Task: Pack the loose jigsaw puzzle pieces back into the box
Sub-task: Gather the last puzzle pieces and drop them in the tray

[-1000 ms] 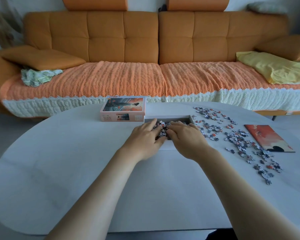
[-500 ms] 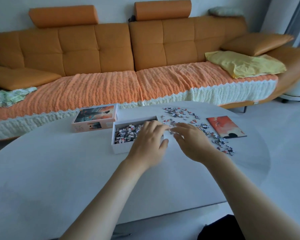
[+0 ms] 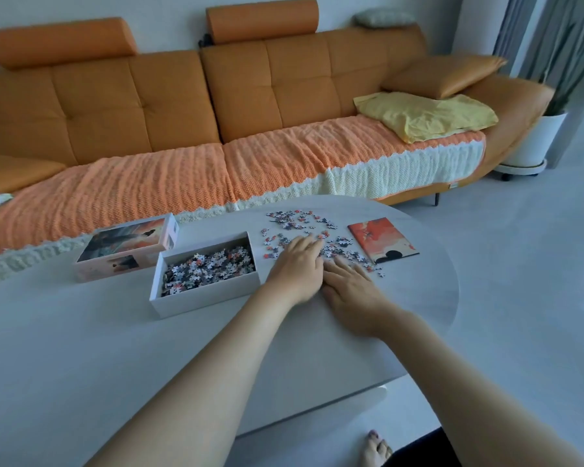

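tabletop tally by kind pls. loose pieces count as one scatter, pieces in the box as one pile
Open box tray: 1
Box lid: 1
Reference picture card: 1
Loose piece scatter: 1
Piece pile in the tray: 1
Hands on the scatter: 2, left hand and right hand
Total: 7

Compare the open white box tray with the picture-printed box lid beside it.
The open white cardboard box tray faces up, holding a heap of puzzle pieces; the picture-printed box lid lies closed side up, nothing on it. The tray sits nearer the left hand; the lid nearer the sofa. Both rest on the table, similar in size.
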A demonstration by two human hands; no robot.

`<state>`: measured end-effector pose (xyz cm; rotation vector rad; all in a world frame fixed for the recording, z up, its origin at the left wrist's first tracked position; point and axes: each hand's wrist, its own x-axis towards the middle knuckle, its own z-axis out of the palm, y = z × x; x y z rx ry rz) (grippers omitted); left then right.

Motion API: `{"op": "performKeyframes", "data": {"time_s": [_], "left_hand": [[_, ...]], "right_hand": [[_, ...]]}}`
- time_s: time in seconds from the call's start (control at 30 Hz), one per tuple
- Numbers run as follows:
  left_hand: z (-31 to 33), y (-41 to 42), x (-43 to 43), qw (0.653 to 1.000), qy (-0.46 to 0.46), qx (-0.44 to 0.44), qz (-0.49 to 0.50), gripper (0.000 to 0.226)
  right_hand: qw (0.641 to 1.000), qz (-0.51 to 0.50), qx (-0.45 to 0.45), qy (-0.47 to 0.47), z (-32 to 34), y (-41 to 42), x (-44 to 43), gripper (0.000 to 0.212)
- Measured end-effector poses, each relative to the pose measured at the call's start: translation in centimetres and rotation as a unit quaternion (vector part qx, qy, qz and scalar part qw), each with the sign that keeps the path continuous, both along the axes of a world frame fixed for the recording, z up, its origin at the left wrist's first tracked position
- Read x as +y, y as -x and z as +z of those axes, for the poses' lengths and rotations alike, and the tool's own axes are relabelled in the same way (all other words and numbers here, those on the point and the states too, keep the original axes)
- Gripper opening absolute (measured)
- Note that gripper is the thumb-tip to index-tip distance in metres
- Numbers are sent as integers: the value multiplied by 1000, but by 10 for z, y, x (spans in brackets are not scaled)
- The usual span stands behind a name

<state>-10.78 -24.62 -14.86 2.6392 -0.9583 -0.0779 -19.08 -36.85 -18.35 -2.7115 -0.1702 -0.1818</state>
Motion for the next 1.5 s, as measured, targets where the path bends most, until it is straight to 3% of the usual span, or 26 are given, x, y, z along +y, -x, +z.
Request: {"op": "performKeyframes", "data": {"time_s": [0.17,0.23,0.3,0.4,0.47,0.57,0.83,0.97,1.07,1.27,1.5], "left_hand": [[-4,-18,-6,998,14,58,5,49],[-10,-21,-6,998,-9,64,0,50],[-17,-24,-3,999,-21,44,-3,49],[-21,-24,1,1000,16,-3,-2,39],[-21,-23,3,999,26,-44,0,33],[-24,-25,8,996,42,-82,12,33],[-14,-36,-11,997,56,37,-31,49],[-11,-43,-22,995,6,83,-58,52],[-15,-38,-21,994,11,81,-71,50],[-20,-15,5,992,90,44,-79,44],[-25,16,49,985,142,-3,-93,47]], "right_hand": [[973,-54,-28,-221,16,-5,-11,45],[975,-94,-70,-189,18,-11,-20,44],[986,-119,-84,-80,18,-23,-30,38],[991,-127,9,34,14,-39,-39,51],[990,-120,54,56,12,-47,-41,61],[989,-95,65,90,13,-52,-40,58],[998,15,44,-36,17,-20,-21,40],[990,-24,-21,-138,16,-2,-26,36],[989,-85,-54,-108,16,5,-37,31],[995,-55,65,49,5,10,-27,57],[999,-10,26,-27,6,18,7,50]]}}
